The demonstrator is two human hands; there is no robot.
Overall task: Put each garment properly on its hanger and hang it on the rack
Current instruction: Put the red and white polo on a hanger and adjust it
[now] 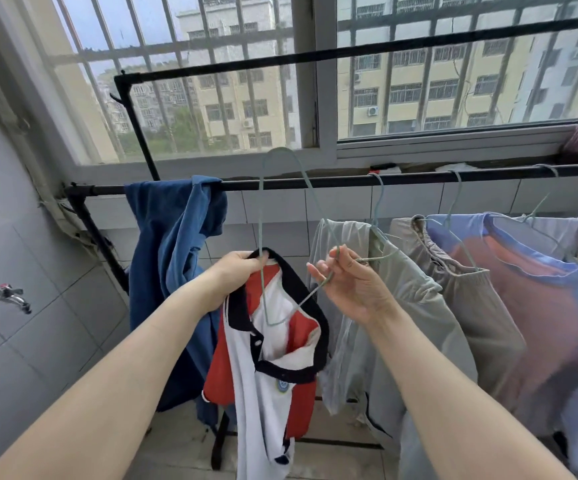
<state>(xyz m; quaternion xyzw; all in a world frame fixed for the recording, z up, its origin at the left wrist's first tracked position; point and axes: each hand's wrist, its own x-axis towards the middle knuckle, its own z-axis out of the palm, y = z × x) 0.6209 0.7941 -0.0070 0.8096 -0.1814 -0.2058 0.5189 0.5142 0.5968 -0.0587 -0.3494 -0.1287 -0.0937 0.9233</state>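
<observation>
A white and red polo shirt (273,344) with a dark navy collar hangs in front of me. My left hand (237,271) grips its collar at the back, together with one side of a thin green wire hanger (263,209). My right hand (346,282) pinches the hanger's other side. The hanger's lower corner sits inside the shirt's open neck, and its hook rises above the black rack bar (315,183). A blue garment (176,254) is draped over the bar at the left, with no hanger to be seen.
Right of my hands, several garments hang on green hangers from the bar: a grey one (367,271), a tan one (460,289) and a blue-trimmed one (540,271). A higher rack bar (349,50) crosses the barred window. A tap (10,296) juts from the tiled left wall.
</observation>
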